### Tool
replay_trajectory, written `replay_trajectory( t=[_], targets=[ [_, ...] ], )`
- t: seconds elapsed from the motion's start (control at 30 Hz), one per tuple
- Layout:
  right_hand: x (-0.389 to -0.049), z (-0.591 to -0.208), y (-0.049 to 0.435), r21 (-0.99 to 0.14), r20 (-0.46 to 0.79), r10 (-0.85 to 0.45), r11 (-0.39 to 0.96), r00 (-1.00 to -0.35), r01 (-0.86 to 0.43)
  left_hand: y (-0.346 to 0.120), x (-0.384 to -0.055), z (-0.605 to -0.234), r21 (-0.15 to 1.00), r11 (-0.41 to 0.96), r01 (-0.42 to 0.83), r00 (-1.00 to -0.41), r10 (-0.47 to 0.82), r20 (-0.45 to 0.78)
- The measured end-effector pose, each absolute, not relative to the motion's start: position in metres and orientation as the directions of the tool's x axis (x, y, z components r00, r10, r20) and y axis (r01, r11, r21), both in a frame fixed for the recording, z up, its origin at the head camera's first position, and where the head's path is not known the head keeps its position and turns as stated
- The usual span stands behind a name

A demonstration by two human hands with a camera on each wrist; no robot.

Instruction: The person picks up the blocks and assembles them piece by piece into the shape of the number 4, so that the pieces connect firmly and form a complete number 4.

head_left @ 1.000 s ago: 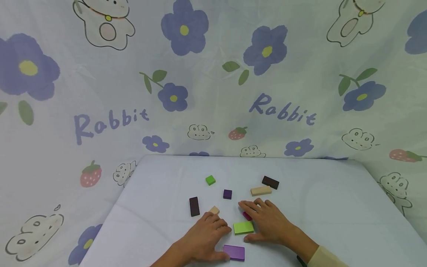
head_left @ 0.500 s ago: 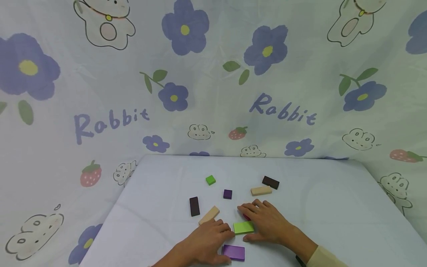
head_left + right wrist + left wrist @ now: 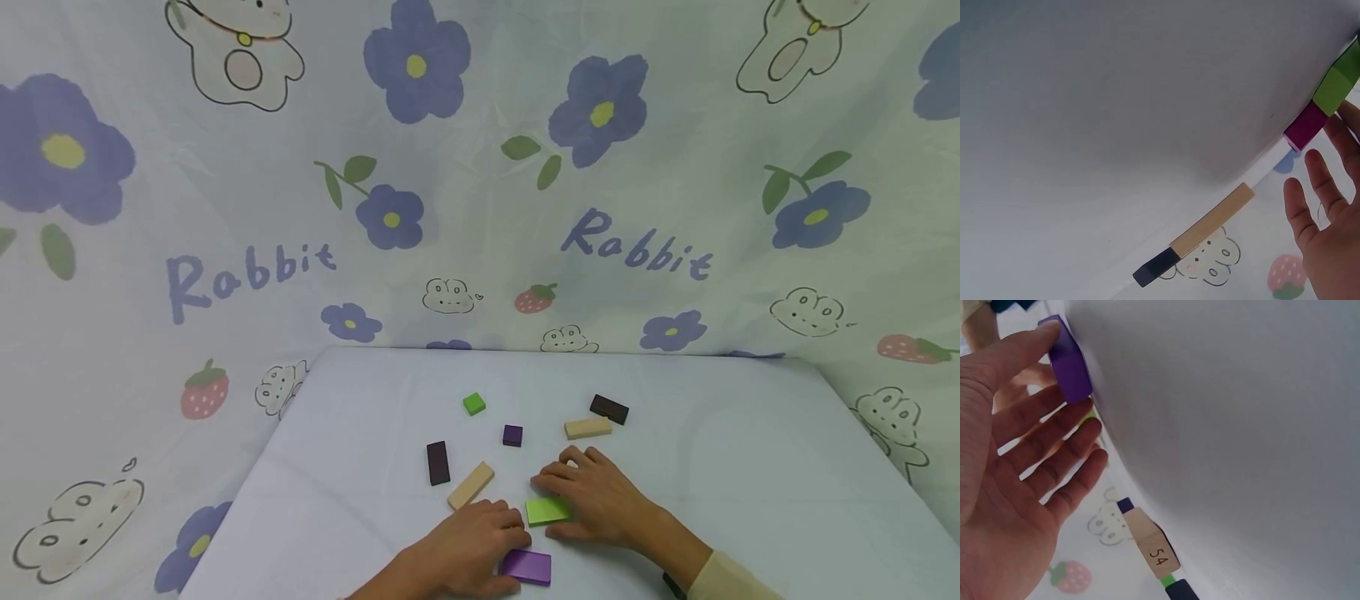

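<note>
My left hand (image 3: 472, 546) is at the left end of a purple rectangular block (image 3: 528, 568) on the white table. In the left wrist view, the thumb and forefinger pinch this purple block (image 3: 1072, 369) from opposite sides, while the other fingers extend. Over a lime green block (image 3: 546, 511) hovers my right hand (image 3: 600, 500), its thumb by the near edge and fingers spread beyond the far side. The right wrist view shows a magenta block (image 3: 1305, 127) beside the green block (image 3: 1337, 81), with fairly straight fingers near both; the head view hides the magenta one.
Left of centre lie a pale wooden block (image 3: 471, 486) and a dark brown block (image 3: 438, 463). Farther back are a small dark purple block (image 3: 512, 436), a small green block (image 3: 474, 404), another pale block (image 3: 588, 428) and a dark block (image 3: 609, 409). A patterned curtain (image 3: 480, 208) hangs behind.
My left hand has drawn back and right from the pale wooden block, uncovering it, and taken hold of the purple block. My right hand has shifted slightly left, covering the magenta block in the head view.
</note>
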State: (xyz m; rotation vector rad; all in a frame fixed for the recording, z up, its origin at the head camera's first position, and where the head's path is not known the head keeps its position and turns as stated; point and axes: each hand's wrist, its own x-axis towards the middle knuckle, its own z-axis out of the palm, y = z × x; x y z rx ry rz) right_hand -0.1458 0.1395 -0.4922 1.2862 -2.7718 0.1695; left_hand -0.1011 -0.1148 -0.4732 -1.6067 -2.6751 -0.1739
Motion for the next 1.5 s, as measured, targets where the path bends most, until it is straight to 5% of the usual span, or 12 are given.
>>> replay_trajectory(
  t=[0.93, 1.5],
  targets=[
    [-0.147, -0.490, 0.137, -0.057, 0.126, -0.783, 0.607, -0.609, -0.793, -0.112, -0.104, -0.477, 0.094, 0.451, 0.888, -0.458, 0.886, 0.078],
    [-0.141, -0.475, 0.141, -0.256, 0.040, -0.689, 0.693, -0.724, -0.674, -0.123, -0.123, -0.474, 0.048, 0.452, 0.891, -0.453, 0.874, 0.175]
  ],
)
